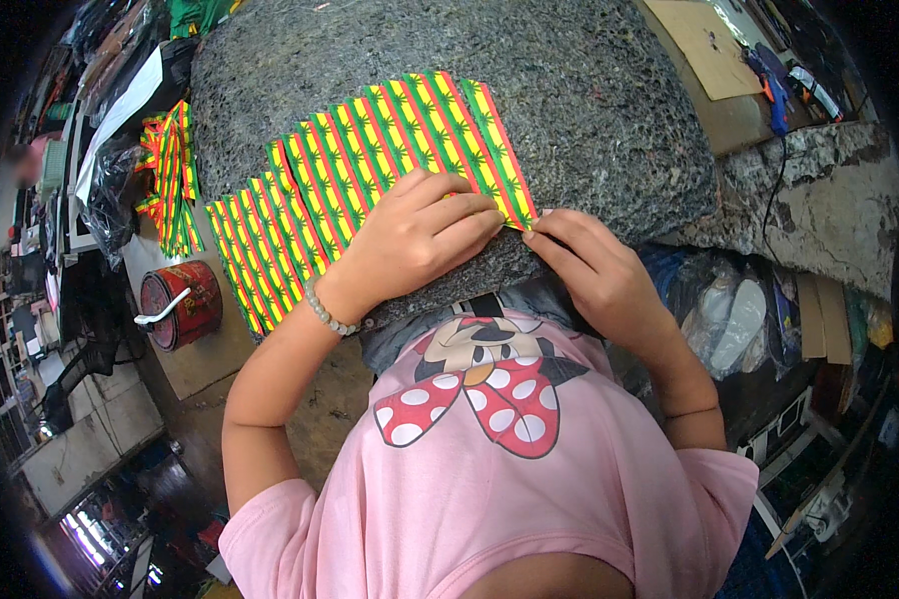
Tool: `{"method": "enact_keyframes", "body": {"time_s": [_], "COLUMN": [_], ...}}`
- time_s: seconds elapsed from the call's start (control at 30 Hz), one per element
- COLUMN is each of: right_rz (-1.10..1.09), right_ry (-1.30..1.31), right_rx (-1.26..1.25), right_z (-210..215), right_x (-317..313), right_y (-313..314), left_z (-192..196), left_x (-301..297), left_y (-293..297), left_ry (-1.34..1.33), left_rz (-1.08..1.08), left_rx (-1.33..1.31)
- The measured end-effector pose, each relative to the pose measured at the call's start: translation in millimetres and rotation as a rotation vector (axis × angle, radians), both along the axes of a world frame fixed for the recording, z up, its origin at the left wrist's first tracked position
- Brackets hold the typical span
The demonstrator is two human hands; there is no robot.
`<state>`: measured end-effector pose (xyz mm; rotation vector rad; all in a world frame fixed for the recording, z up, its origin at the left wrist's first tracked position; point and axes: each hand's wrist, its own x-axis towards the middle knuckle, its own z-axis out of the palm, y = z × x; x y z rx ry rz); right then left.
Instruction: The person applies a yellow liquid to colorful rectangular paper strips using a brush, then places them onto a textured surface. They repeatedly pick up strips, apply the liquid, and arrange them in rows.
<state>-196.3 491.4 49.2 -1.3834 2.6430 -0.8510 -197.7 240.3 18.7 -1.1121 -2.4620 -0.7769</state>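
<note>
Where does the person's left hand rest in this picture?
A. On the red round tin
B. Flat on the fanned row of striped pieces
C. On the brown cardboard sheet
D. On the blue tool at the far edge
B: the left hand lies palm down on the overlapping red, yellow and green striped pieces, while the right hand pinches the corner of the last one.

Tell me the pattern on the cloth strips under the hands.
Red, yellow and green stripes with small leaf prints on the cloth strips, clearest in the head view.

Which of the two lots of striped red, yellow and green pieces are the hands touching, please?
The fanned row on the grey felt, under both hands; the separate pile lies untouched farther left.
</note>
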Motion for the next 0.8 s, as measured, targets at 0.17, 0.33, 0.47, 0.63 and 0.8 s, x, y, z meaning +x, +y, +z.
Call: {"method": "enact_keyframes", "body": {"time_s": [0.17, 0.33, 0.47, 0.63, 0.8], "right_rz": [-0.006, 0.002, 0.005, 0.010, 0.007], "right_ry": [0.007, 0.021, 0.029, 0.036, 0.020], "right_rx": [0.009, 0.004, 0.005, 0.010, 0.057], "right_z": [2.4, 2.3, 1.4, 1.4, -0.2], "right_x": [1.2, 0.8, 1.8, 1.7, 5.1], "right_y": [1.2, 1.7, 1.4, 1.4, 1.9], "left_z": [0.5, 4.5, 6.8, 5.9, 5.9], "left_x": [5.0, 7.5, 8.1, 8.2, 8.2], "left_y": [1.1, 1.1, 2.5, 1.7, 3.8], "left_ry": [0.008, 0.121, 0.131, 0.125, 0.056], "left_rz": [0.011, 0.021, 0.010, -0.019, -0.010], "left_rx": [-0.015, -0.100, -0.144, -0.214, -0.141]}}
